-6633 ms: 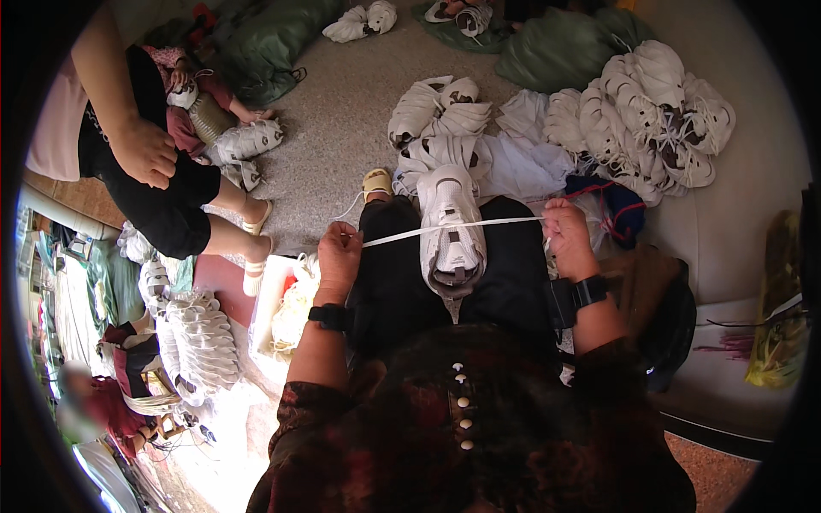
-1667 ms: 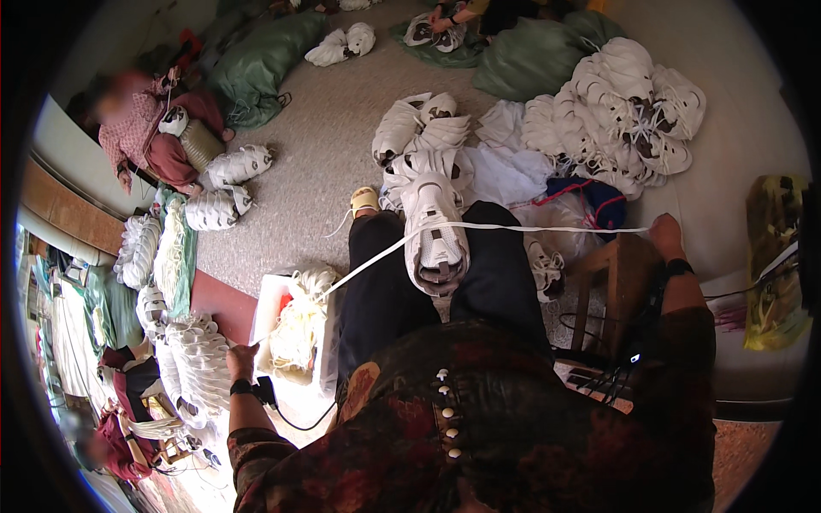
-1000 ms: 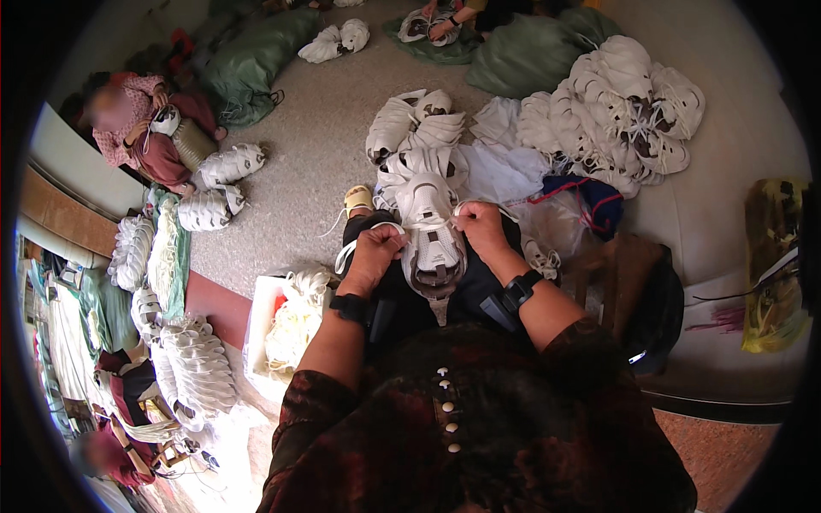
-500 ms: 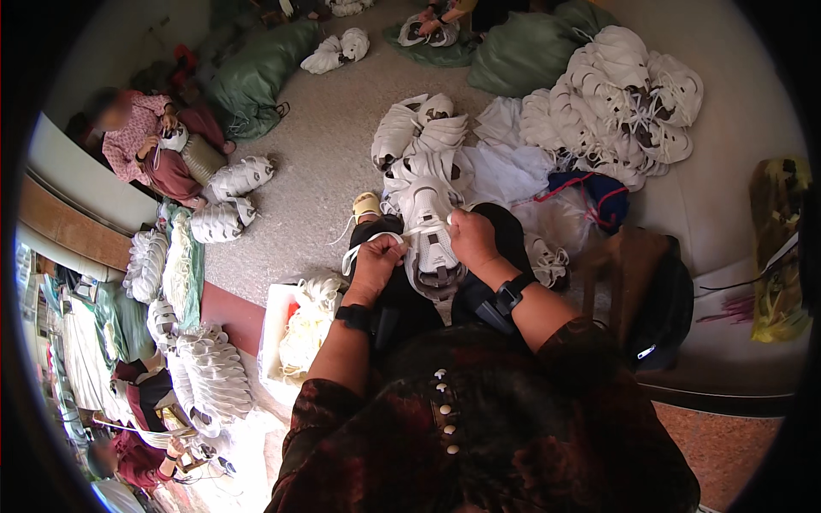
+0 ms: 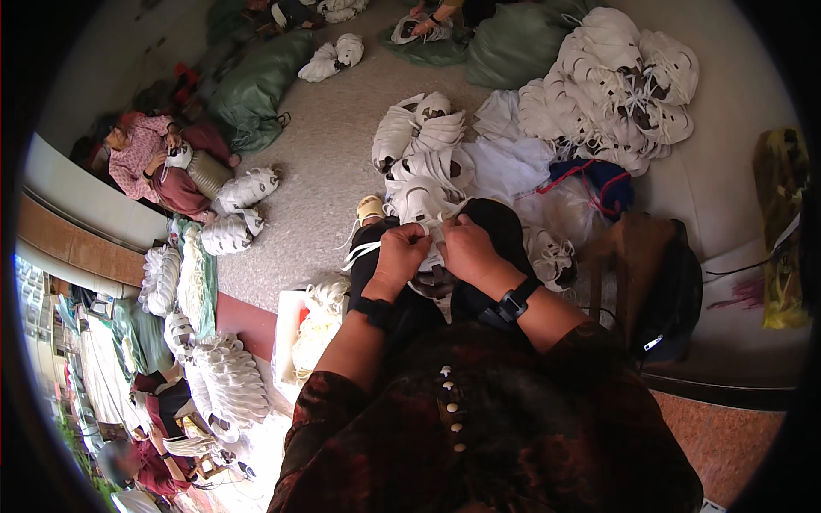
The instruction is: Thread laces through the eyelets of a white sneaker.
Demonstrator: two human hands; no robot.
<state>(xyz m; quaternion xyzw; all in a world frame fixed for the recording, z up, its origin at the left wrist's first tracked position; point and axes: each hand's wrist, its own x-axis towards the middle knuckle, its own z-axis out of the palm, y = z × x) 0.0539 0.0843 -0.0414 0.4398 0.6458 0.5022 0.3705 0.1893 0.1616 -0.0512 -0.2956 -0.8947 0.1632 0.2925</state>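
1. While the shoe [image 5: 419,198] lies toe-away between the person's legs [image 5: 498,224], the left hand [image 5: 402,255], at its left, pinches a white lace [image 5: 363,253], fingers closed.
2. The right hand [image 5: 472,248], at the shoe's right, pinches lace too, fingers closed.
3. A box [image 5: 284,333] of cords [image 5: 316,344] stands left of the shoe.

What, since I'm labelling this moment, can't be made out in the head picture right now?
All in the head view:
Shoe: its middle, behind the left hand and right hand.
Lace: its path between the fingertips, too small to follow.
Box: its lower right part, behind the left forearm.
Left green sack: its contents, hidden by its own sides.
Co-worker at the top: most of the body, past the upper edge.
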